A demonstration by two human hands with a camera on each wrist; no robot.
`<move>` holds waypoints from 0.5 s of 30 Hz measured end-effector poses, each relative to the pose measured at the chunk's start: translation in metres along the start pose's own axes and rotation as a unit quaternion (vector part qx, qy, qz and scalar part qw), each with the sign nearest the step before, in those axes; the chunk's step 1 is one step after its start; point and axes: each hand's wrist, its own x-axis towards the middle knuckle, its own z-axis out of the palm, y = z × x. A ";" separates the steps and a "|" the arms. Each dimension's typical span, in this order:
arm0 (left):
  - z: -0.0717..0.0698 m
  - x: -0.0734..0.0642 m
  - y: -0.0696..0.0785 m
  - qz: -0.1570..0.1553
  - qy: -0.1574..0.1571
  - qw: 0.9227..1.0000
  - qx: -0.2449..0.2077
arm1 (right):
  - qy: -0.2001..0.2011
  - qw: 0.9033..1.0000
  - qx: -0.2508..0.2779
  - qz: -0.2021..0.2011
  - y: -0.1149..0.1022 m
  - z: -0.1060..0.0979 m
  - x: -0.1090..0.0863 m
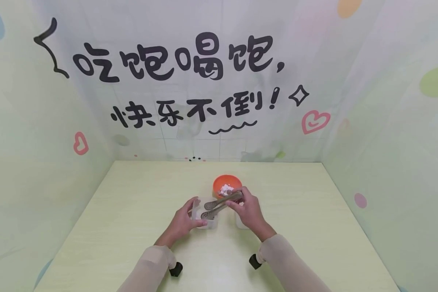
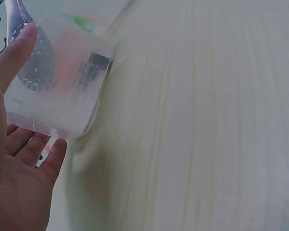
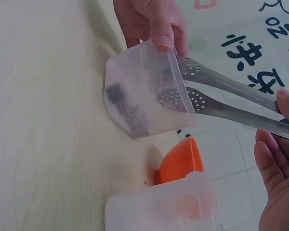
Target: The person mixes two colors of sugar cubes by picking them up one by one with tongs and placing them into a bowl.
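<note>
So the metal tongs [image 3: 226, 83] are in the right hand [image 1: 251, 211], thumb on one arm and fingers on the other, with the two arms sprung apart. Their perforated ends are at the mouth of a see-through plastic tub [image 3: 139, 91]; at least one looks to be inside. The left hand [image 1: 182, 222] has the tub, thumb near the rim and fingers round the far side, and it's tipped a bit. Can't tell if its base touches the worktop [image 1: 138, 194].

My take on handling: the tongs look stiff and springy, light but smooth, so I'd pinch them about mid-arm, where they squeeze easily without twisting. The tub's probably really light, with thin walls that'd flex if you clamp hard, and that plastic could be slippery. Hold it by the side near the rim, fingers spread. There's a dark patch at the bottom, no idea if that's contents or a label.

A second clear tub [image 3: 154, 209] sits just beside, near the orange bowl [image 1: 226, 179] with white bits [image 1: 226, 189] in it. Those look small and maybe crumbly, so go gently.
</note>
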 end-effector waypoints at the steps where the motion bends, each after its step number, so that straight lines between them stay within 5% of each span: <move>1: 0.000 0.000 0.000 -0.002 0.000 1.000 0.001 | -0.003 1.000 0.001 0.002 0.000 0.000 0.000; 15: 0.000 0.000 -0.001 0.005 -0.003 1.000 0.002 | -0.061 0.998 0.001 0.018 -0.006 0.001 0.000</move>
